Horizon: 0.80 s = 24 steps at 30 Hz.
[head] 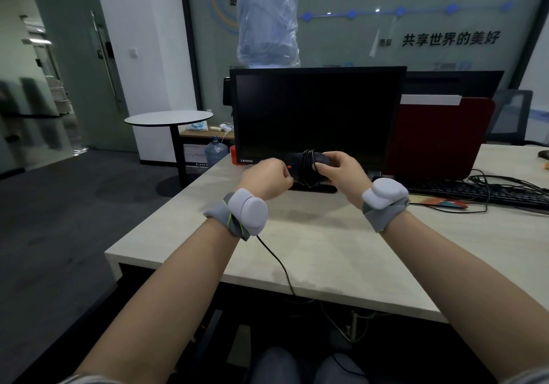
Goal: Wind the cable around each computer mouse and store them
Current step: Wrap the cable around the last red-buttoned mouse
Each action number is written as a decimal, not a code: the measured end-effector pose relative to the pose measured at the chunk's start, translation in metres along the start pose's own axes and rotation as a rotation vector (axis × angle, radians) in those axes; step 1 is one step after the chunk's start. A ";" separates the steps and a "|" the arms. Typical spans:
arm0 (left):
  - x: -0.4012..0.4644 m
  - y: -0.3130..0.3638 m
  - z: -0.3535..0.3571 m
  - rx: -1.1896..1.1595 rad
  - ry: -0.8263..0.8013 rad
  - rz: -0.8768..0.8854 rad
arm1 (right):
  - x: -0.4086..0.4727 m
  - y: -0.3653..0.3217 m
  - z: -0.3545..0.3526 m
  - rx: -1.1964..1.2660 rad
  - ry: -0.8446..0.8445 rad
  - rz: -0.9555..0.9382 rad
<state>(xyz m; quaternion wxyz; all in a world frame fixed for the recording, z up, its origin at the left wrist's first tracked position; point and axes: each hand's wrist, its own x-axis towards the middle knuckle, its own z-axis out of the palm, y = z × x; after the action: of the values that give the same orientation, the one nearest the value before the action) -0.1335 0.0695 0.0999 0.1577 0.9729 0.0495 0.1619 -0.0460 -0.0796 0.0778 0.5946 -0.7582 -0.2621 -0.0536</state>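
Observation:
A black computer mouse with a red scroll wheel is held up in front of the monitor, above the desk. Several loops of its black cable wrap around its middle. My right hand grips the mouse from the right side. My left hand is curled at the mouse's left end and pinches the cable there. Both wrists wear grey bands with white pods.
A black Lenovo monitor stands right behind the hands on the light wooden desk. A black keyboard with loose cables lies at the right. A thin black wire runs from the left wristband over the desk's front edge. A round table stands at the back left.

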 end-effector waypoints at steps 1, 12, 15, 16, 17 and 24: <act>0.001 -0.001 -0.003 -0.016 0.033 0.027 | -0.001 -0.001 0.000 -0.004 -0.040 0.004; -0.004 -0.025 -0.033 -0.481 -0.127 0.235 | -0.019 -0.014 -0.020 0.451 -0.623 0.256; -0.005 -0.027 -0.031 -0.661 -0.215 0.227 | -0.021 -0.014 -0.018 0.532 -0.702 0.321; -0.005 -0.028 -0.029 -0.738 -0.241 0.228 | -0.023 -0.014 -0.016 0.554 -0.729 0.343; -0.006 -0.029 -0.028 -0.834 -0.273 0.228 | -0.023 -0.013 -0.015 0.571 -0.750 0.356; -0.002 -0.044 -0.001 -1.373 -0.038 0.066 | -0.023 -0.022 0.004 0.882 -0.732 0.310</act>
<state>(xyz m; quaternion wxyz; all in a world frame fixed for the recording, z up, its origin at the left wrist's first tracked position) -0.1379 0.1111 0.0858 0.7343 0.6562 -0.0968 0.1444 -0.0768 -0.0799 0.0869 0.7255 -0.4380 -0.3338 0.4129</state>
